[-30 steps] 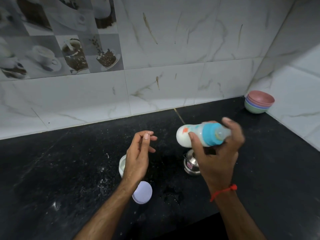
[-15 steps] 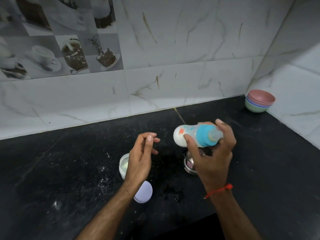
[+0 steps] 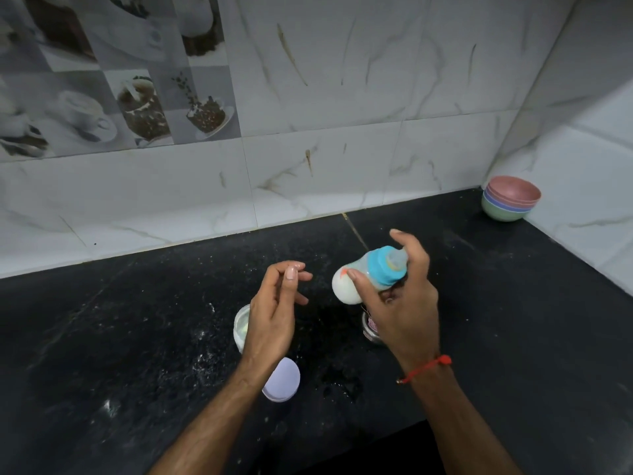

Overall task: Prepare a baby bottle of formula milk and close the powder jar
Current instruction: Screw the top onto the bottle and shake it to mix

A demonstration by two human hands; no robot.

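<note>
My right hand (image 3: 402,303) grips a baby bottle (image 3: 368,273) that lies nearly on its side above the black counter (image 3: 137,337). The bottle holds white milk and has a blue collar with a clear teat pointing right. My left hand (image 3: 274,313) hovers to the bottle's left, fingers loosely apart, holding nothing. Under that hand stands the open white powder jar (image 3: 241,326), partly hidden by the palm. Its pale lilac lid (image 3: 282,380) lies flat on the counter just in front of the jar.
A small steel cup (image 3: 371,329) stands on the counter beneath my right hand, mostly hidden. A stack of coloured bowls (image 3: 510,198) sits in the far right corner against the tiled wall. White powder specks and a wet patch (image 3: 342,382) mark the counter near the jar.
My right hand has moved the bottle left and lower, and its teat end has tilted upward. My left hand stays in almost the same place.
</note>
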